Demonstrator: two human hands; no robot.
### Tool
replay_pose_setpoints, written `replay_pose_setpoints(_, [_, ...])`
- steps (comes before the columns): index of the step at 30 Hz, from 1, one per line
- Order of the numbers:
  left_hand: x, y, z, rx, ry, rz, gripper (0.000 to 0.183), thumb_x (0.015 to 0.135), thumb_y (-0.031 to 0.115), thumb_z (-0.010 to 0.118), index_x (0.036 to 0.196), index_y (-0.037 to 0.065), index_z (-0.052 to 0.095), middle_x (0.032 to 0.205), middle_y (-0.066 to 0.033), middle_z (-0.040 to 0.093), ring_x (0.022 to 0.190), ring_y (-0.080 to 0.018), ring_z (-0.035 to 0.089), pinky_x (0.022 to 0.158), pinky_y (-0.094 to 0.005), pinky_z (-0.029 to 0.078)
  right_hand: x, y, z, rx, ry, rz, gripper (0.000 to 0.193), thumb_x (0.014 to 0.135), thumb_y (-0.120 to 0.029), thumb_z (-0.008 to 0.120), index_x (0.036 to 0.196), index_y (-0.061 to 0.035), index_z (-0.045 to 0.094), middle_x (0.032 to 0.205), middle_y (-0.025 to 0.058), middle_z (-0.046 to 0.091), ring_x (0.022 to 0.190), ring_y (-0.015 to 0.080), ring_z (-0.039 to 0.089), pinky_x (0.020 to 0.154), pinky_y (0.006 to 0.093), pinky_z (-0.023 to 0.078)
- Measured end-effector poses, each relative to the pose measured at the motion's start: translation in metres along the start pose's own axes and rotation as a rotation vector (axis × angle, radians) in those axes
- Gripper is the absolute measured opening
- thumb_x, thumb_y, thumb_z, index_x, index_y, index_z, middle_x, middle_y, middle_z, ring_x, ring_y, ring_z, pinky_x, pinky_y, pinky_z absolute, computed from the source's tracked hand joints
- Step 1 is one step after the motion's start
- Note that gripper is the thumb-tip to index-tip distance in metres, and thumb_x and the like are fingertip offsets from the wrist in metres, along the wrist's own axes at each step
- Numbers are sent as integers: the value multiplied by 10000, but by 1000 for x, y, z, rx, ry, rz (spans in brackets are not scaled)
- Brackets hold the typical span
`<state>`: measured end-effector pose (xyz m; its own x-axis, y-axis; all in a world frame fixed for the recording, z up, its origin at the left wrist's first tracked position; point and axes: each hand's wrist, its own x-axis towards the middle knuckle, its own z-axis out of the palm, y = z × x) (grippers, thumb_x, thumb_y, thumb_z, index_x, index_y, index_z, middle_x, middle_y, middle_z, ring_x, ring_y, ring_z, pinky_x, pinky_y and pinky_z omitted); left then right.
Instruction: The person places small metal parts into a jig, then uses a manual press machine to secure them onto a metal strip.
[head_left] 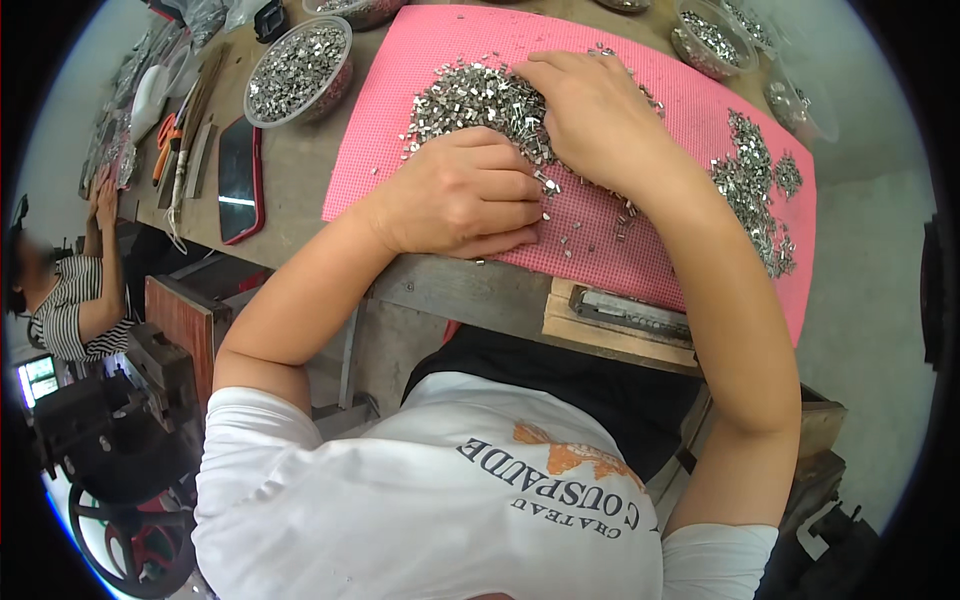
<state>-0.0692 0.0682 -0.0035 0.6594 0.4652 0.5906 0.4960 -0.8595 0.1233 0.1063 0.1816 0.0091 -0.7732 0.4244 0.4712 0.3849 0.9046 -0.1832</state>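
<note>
Right hand grip: fingers bent over right side of metal-piece pile; pinch hidden, cannot tell. Left hand curled at pile's near edge, contents hidden. Pile on pink mat, between-and-beyond hands, both equally near.

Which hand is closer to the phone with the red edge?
Left. The left hand is over the pink mat, to the right of the phone; the right hand is farther right, at the right side of the big pile of metal bits.
</note>
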Motion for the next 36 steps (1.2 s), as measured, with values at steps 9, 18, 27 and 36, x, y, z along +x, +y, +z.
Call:
replay_pose_setpoints(9, [-9, -13, -8, 57, -9, -94, 173, 652, 73, 828, 764, 89, 697, 848, -10, 683, 817, -201, 678, 765, -352, 566, -19, -25, -8, 34, -83, -59, 178, 836, -36, 610, 987, 16, 688, 1020, 162, 703, 1036, 356, 687, 1097, 469, 468])
replay_pose_setpoints(18, [-10, -11, -7, 54, 54, -74, 154, 645, 68, 814, 746, 77, 699, 834, -21, 700, 805, -216, 699, 750, -348, 572, -76, -61, -41, 4, -187, -59, 337, 889, -49, 583, 1202, 24, 683, 1293, 145, 674, 1274, 312, 619, 1151, 471, 426])
replay_pose_setpoints(27, [-3, 6, -39, -98, 73, -288, 158, 683, 41, 857, 808, 67, 763, 874, -36, 715, 825, -232, 686, 727, -361, 540, -110, -63, -70, 16, -307, 29, 434, 856, 31, 604, 1279, -23, 687, 1381, 121, 662, 1278, 319, 625, 1158, 502, 404])
replay_pose_setpoints(36, [-45, 77, -47, -86, -204, -555, 211, 710, 157, 891, 902, 117, 814, 784, -23, 660, 735, -240, 641, 646, -381, 495, -118, -65, -85, 29, -82, 100, 292, 829, 16, 692, 1110, -49, 737, 1103, 83, 720, 966, 269, 673, 958, 443, 459])
